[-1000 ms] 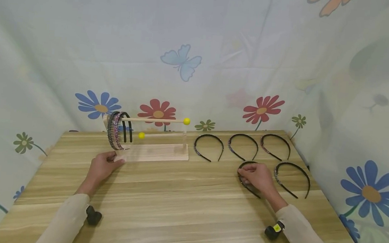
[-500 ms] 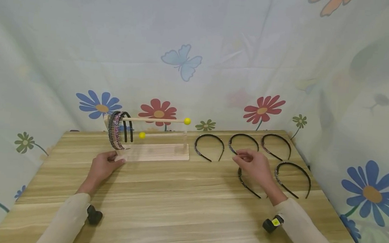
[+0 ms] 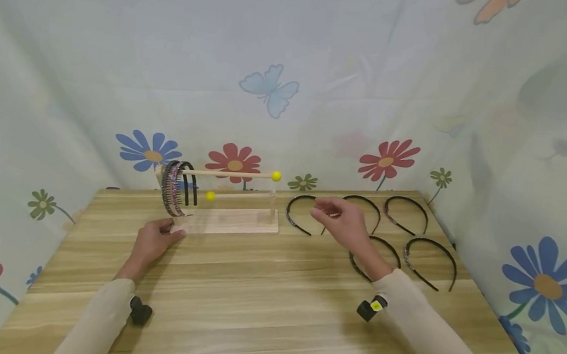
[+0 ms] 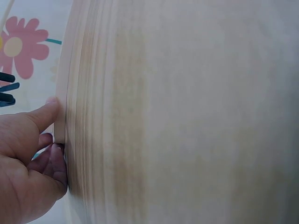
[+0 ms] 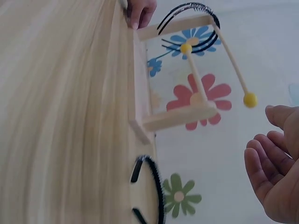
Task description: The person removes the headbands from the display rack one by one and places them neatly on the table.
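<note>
A wooden headband stand [image 3: 231,222], with yellow balls on its two rod ends, stands at the back left. Several jewelled black headbands [image 3: 173,189] hang at the left of its upper rod. My left hand [image 3: 152,242] holds the near left corner of the base; in the left wrist view the thumb [image 4: 46,114] lies on its edge and the fingers curl at the end. My right hand [image 3: 342,220] is raised in front of a headband [image 3: 292,217] lying on the table, partly covering it. In the right wrist view its loosely bent fingers [image 5: 266,161] hold nothing.
More headbands lie on the right of the wooden table [image 3: 254,312]: one at the back [image 3: 378,219], one at the far right corner [image 3: 427,212], and two in a nearer row, including a sparkly one [image 3: 450,260]. A flower-printed cloth [image 3: 209,111] hangs behind.
My right hand has lifted off a headband in the nearer row and moved left and away from me, leaving that headband on the table. My left hand keeps its place at the base.
</note>
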Available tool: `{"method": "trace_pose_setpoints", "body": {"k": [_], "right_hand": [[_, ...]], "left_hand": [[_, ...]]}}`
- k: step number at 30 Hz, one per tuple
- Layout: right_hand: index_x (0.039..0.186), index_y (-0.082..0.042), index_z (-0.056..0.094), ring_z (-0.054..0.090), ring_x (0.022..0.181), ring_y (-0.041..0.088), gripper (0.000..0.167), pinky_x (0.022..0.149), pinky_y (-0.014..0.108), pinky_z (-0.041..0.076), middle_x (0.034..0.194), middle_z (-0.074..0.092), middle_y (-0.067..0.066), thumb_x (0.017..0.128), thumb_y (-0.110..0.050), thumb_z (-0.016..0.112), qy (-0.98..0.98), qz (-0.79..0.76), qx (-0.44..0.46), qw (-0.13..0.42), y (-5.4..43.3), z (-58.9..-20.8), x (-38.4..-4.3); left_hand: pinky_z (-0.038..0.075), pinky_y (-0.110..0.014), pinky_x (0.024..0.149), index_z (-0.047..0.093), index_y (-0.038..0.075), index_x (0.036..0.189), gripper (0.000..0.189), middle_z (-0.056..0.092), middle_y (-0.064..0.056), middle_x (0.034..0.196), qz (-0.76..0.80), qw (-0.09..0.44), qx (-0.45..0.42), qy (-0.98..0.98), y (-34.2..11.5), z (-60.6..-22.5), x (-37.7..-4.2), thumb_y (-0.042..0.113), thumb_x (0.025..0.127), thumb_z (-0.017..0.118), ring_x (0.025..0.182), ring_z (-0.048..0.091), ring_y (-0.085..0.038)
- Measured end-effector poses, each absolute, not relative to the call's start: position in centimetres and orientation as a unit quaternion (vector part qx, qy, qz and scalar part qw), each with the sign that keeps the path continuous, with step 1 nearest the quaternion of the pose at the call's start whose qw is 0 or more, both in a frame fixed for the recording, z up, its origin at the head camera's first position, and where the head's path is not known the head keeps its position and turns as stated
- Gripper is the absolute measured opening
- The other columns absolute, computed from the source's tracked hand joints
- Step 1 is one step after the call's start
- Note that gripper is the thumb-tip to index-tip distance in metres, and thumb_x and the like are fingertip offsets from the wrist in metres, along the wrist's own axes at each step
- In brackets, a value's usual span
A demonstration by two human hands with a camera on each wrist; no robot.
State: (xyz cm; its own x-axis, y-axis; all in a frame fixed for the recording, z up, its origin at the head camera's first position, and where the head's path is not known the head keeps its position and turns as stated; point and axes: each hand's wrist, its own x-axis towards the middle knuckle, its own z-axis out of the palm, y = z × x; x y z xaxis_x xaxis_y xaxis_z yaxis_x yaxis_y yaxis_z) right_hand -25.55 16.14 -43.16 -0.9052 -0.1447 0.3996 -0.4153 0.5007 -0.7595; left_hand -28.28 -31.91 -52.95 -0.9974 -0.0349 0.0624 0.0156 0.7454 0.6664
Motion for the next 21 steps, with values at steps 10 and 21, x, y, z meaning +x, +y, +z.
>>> {"method": "trace_pose_setpoints", "body": {"k": [10, 21], "right_hand": [[0.12, -0.012, 0.074, 0.072, 0.091, 0.018, 0.031, 0.079, 0.036, 0.058, 0.105, 0.076, 0.003, 0.094, -0.03, 0.077, -0.833, 0.493, 0.21, 0.136, 10.7, -40.8, -26.5], [0.122, -0.012, 0.073, 0.071, 0.096, 0.014, 0.035, 0.077, 0.031, 0.058, 0.112, 0.074, 0.001, 0.093, -0.031, 0.077, -0.808, 0.527, 0.246, 0.094, 5.0, -39.3, -27.0]], "left_hand": [[0.046, -0.059, 0.102, 0.054, -0.011, 0.139, 0.064, 0.06, -0.031, 0.133, -0.356, 0.04, 0.004, -0.933, -31.7, -52.8, -28.2, 0.034, 0.097, 0.072, 0.124, 0.058, -0.045], [0.048, -0.058, 0.098, 0.056, -0.011, 0.137, 0.064, 0.063, -0.03, 0.129, -0.344, 0.053, -0.003, -0.937, -31.9, -53.2, -28.4, 0.035, 0.096, 0.073, 0.116, 0.062, -0.041]]}}
